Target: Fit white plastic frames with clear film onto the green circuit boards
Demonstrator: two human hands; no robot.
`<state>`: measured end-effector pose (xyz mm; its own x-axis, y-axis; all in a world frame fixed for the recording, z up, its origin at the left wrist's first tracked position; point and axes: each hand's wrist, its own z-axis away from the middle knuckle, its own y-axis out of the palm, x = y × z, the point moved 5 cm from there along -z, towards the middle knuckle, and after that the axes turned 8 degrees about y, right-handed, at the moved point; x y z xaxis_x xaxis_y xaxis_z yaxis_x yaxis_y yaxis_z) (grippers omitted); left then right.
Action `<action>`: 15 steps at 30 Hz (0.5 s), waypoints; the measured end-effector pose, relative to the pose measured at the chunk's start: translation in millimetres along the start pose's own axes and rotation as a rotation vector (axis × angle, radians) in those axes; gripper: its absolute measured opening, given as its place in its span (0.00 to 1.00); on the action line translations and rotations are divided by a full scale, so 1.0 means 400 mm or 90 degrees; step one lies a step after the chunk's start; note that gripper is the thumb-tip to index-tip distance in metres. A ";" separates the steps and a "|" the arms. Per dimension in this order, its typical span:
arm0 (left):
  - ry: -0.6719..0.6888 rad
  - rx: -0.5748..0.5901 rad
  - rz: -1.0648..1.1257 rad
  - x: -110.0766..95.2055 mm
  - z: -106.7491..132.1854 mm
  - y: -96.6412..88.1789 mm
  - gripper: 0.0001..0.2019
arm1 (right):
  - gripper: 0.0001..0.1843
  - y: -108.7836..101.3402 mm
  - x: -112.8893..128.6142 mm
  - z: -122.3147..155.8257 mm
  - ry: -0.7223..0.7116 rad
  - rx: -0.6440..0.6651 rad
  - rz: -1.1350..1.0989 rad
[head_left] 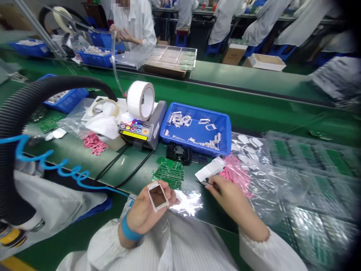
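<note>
Cradling a rectangular metal shield frame (pixel 158 196) steadily in the left hand (pixel 143 210), fingers curled closed, the right hand (pixel 229 199) pinches fine tweezers (pixel 207 184) in a firm, controlled grip

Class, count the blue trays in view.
5: a tray beside the tape dispenser, a tray under the hose, and three trays across the green belt; more may be hidden.

No legible text in view, yellow label (pixel 134 135) on front of tape dispenser (pixel 142 131) too small to read, printed markings on green circuit boards (pixel 168 172) also unreadable, no brand or number discernible
</note>
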<state>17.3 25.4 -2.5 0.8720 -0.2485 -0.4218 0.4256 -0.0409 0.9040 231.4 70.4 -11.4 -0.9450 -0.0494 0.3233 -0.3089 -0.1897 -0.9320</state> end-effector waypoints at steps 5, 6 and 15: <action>-0.008 0.036 0.131 -0.006 -0.011 0.006 0.17 | 0.11 -0.115 0.075 0.018 -0.144 -0.142 -0.213; -0.010 0.017 0.128 -0.005 -0.014 0.003 0.17 | 0.10 -0.132 0.102 0.024 -0.184 -0.147 -0.238; -0.082 0.009 -0.017 -0.002 0.006 0.009 0.20 | 0.15 -0.133 0.316 0.008 -0.483 0.136 -0.284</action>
<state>17.7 23.2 1.1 0.8220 -0.3693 -0.4334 0.4435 -0.0622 0.8941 128.7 71.3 79.8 -0.3941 -0.5459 0.7394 -0.5318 -0.5207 -0.6679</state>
